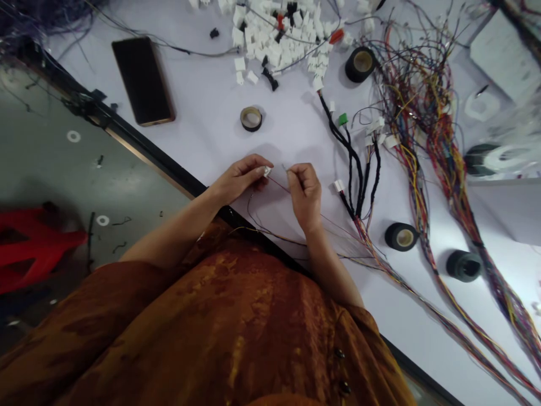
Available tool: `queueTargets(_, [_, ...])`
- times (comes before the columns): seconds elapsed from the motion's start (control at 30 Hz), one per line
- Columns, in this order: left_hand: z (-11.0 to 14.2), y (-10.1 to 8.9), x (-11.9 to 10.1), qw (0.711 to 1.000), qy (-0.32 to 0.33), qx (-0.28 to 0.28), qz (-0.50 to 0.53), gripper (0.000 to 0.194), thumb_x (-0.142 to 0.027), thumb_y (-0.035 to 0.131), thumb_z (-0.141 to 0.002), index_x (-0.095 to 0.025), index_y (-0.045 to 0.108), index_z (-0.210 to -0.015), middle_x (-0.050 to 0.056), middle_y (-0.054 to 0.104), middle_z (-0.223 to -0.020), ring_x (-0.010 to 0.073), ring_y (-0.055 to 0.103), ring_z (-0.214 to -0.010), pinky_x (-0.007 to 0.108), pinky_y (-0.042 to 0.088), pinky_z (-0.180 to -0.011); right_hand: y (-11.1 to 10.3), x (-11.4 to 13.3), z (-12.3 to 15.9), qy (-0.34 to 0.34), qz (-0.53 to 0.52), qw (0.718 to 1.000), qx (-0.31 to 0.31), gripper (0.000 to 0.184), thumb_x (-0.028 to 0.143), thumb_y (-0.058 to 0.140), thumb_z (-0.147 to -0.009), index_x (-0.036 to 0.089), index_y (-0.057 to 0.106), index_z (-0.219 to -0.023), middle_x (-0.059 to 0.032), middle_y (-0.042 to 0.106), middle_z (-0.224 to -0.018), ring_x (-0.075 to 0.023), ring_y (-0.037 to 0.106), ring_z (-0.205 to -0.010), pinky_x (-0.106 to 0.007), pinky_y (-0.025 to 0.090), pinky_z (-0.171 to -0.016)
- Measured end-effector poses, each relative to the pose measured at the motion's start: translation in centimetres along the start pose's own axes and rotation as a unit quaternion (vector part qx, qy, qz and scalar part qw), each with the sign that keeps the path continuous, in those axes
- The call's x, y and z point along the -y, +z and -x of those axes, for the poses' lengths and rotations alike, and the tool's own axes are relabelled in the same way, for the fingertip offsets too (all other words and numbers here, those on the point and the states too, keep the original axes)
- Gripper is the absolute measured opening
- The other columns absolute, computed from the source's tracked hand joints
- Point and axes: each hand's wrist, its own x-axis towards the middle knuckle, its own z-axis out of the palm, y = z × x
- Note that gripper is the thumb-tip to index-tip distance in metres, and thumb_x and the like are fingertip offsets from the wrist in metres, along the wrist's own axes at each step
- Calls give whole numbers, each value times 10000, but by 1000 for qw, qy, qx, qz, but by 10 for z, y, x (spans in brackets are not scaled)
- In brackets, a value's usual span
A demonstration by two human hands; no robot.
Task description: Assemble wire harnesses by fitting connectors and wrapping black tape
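Two hands work together at the centre of the frame, above a white worktable (203, 96). The left hand (239, 179) is set in a narrow pinch, holding a small white connector (267, 171) at the tips of the thumb and forefinger. The right hand (305, 194) is also set in a narrow pinch, its fingertips (289, 177) holding a thin wire (279, 184) just beside the connector; the point where the wire meets the connector is too small to make out. A black-sleeved wire harness (353, 163) lies near the right hand, with a white harness connector (338, 185) closest to it. A green connector (342, 119) sits farther up the harness. A roll of tape (251, 119) stands above the hands, and a black smartphone (143, 81) lies at upper left. A pile of white connectors (279, 34) occupies the upper centre. Multicoloured wire bundles (422, 129) run down the right side among black tape rolls (401, 236). An orange patterned garment (211, 321) fills the bottom of the frame, and a red plastic object (34, 245) rests on the grey floor (54, 158) at left.
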Motion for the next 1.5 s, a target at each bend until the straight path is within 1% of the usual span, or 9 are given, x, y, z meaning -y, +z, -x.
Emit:
queueTargets(0.17, [-1, 0, -1, 1000, -2, 6, -2, 187, -329, 661, -884, -188, 648, -1006, -17, 594, -721, 75, 567, -605, 203, 494, -598, 2, 9, 3, 0, 65, 996, 56, 134, 214, 557, -914, 200, 540, -782, 45, 531, -685, -94, 457, -637, -252, 372, -633])
queueTargets(0.33, [-1, 0, -1, 1000, 8, 1, -26, 169, -320, 638, -894, -188, 643, -998, -16, 593, -715, 78, 566, -596, 206, 489, -583, 4, 8, 3, 28, 79, 994, 65, 113, 228, 558, -908, 200, 567, -799, 39, 570, -699, -97, 474, -628, -260, 383, -644])
queueTargets(0.47, [-1, 0, -1, 999, 16, 1, -44, 173, -327, 619, -906, -191, 641, -1011, -13, 595, -719, 83, 569, -595, 213, 493, -585, 3, 6, 2, 14, 94, 994, 57, 125, 230, 566, -899, 201, 577, -778, 13, 582, -756, -114, 505, -695, -272, 409, -687])
queueTargets(0.6, [0, 1, -2, 999, 8, -4, -42, 176, -321, 628, -899, -186, 650, -1010, -9, 602, -723, 81, 570, -599, 209, 496, -591, 2, 6, 2, 7, 104, 994, 45, 128, 207, 583, -876, 197, 580, -748, 6, 564, -769, -113, 500, -707, -266, 408, -673])
queueTargets(0.73, [0, 2, -2, 998, 18, -5, -62, 189, -334, 622, -904, -184, 659, -1014, -7, 597, -713, 82, 566, -595, 209, 492, -579, -2, 7, -1, 37, 71, 993, 83, 139, 230, 594, -856, 182, 592, -725, 20, 556, -721, -100, 476, -668, -261, 399, -658])
queueTargets(0.83, [0, 2, -2, 997, 28, -4, -78, 202, -342, 618, -907, -181, 668, -1018, -9, 586, -704, 81, 559, -585, 209, 488, -569, -7, 7, -5, 91, 32, 988, 117, 137, 253, 611, -825, 173, 600, -713, 32, 541, -674, -97, 458, -645, -256, 389, -635])
queueTargets(0.97, [1, 2, -4, 996, 25, 2, -91, 203, -335, 626, -898, -179, 681, -1015, -9, 585, -700, 81, 555, -583, 208, 482, -565, -10, 6, -7, 140, -2, 981, 132, 159, 287, 619, -813, 175, 603, -700, 42, 511, -638, -92, 432, -626, -247, 364, -600])
queueTargets(1.33, [1, 2, -1, 990, 47, 2, -130, 202, -333, 618, -900, -180, 690, -1010, -10, 594, -674, 82, 544, -581, 201, 458, -557, -12, 7, -7, 151, -17, 976, 155, 171, 304, 635, -802, 175, 605, -695, 39, 500, -635, -84, 399, -611, -239, 343, -569])
queueTargets(1.5, [2, 4, -1, 982, 66, 7, -178, 216, -338, 611, -903, -169, 683, -1017, -10, 587, -663, 85, 545, -577, 203, 445, -545, -12, 5, -4, 158, -33, 977, 141, 192, 318, 634, -815, 174, 598, -693, 46, 474, -623, -77, 376, -589, -234, 321, -546])
